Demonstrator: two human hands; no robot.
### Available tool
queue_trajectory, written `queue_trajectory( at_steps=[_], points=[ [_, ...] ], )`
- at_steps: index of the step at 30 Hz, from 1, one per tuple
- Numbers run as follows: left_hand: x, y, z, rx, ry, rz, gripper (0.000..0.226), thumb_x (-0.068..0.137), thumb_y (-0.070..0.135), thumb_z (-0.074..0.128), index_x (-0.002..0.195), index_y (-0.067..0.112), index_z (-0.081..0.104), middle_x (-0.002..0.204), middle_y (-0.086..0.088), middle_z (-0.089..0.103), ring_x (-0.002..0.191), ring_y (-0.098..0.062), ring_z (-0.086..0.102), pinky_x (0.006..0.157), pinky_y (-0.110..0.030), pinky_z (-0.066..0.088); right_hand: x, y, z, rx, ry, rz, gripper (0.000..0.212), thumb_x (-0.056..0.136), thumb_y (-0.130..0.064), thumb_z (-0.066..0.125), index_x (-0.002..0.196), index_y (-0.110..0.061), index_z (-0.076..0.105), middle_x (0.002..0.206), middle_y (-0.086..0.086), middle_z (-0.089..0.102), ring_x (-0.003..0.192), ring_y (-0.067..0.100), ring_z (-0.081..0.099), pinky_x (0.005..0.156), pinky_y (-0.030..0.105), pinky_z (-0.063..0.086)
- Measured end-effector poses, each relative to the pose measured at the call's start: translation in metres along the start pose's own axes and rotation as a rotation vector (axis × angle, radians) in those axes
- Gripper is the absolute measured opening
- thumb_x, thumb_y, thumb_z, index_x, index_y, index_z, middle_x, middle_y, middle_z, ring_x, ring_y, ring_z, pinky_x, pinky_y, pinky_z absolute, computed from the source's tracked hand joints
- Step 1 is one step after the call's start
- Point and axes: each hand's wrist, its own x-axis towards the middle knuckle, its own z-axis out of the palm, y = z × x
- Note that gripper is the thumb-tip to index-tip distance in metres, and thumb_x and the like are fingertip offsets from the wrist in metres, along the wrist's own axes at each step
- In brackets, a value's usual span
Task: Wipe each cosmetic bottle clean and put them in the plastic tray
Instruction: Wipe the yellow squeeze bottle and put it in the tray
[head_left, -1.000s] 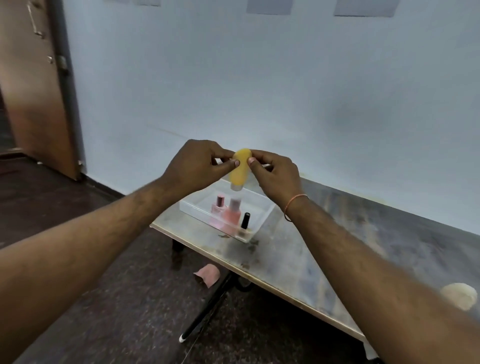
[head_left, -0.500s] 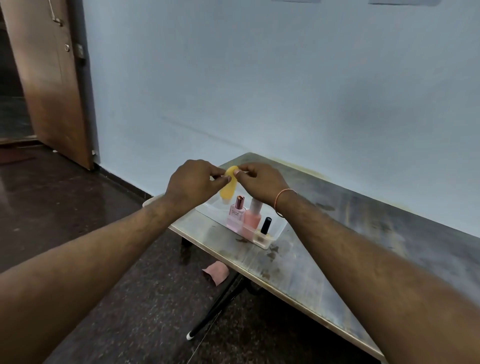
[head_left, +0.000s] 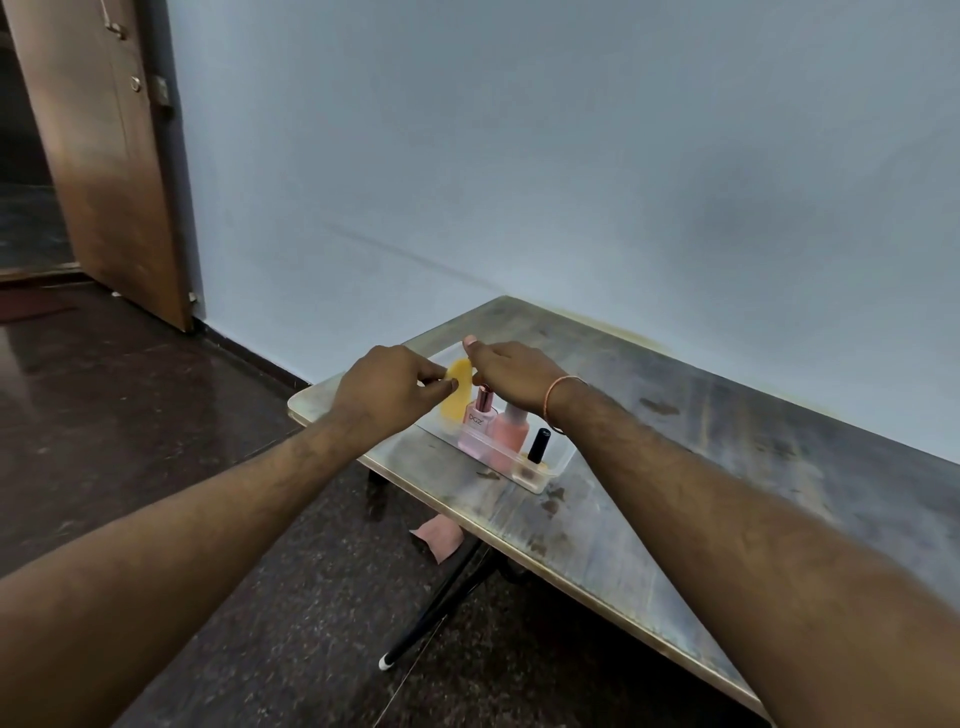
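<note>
Yellow bottle (head_left: 457, 395) has lowered into tray (head_left: 550, 475), upright beside pink bottles (head_left: 509, 431) for seating. Left grip (head_left: 387, 387) pinches it; right grip (head_left: 511, 374) hold cannot be told.

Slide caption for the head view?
Left hand pinches a yellow bottle at the plastic tray, right hand beside it; three bottles stand inside.

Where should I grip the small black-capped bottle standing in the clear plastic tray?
Pinch the small black-capped bottle by its cap, from straight above: it stands upright, the clear plastic tray walls its base, and the peach bottle stands close beside it.
</note>
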Motion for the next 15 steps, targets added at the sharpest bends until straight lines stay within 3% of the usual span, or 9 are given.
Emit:
queue_trajectory(
  at_steps=[3,9,15],
  points=[
    [-0.002,0.000,0.001,0.003,-0.008,0.006,0.025,0.098,0.057,0.071,0.107,0.040,0.087,0.096,0.011,0.084,0.080,-0.014,0.073,0.075,-0.042,0.061,0.001,0.000,0.000,-0.016,0.010,-0.004,0.071,0.111,-0.061,0.027,0.122,-0.010,0.075,0.118,0.010,0.079,0.120,0.029,0.065,0.112,0.041,0.046],
    [-0.006,0.005,0.002,0.024,-0.026,0.020,0.025,0.099,0.056,0.069,0.109,0.039,0.086,0.102,0.009,0.084,0.092,-0.016,0.075,0.081,-0.043,0.062,-0.003,0.003,0.001,-0.053,0.012,-0.013,0.078,0.112,-0.060,0.025,0.114,-0.003,0.078,0.120,0.012,0.077,0.114,0.029,0.065,0.099,0.037,0.042],
    [-0.009,0.013,-0.002,0.106,-0.051,0.048,0.027,0.100,0.056,0.065,0.111,0.042,0.085,0.101,0.015,0.082,0.088,-0.012,0.070,0.078,-0.037,0.060,-0.005,0.006,0.002,-0.067,0.006,-0.006,0.077,0.112,-0.059,0.025,0.105,-0.006,0.079,0.115,0.008,0.077,0.112,0.027,0.065,0.097,0.038,0.043]
  ],
)
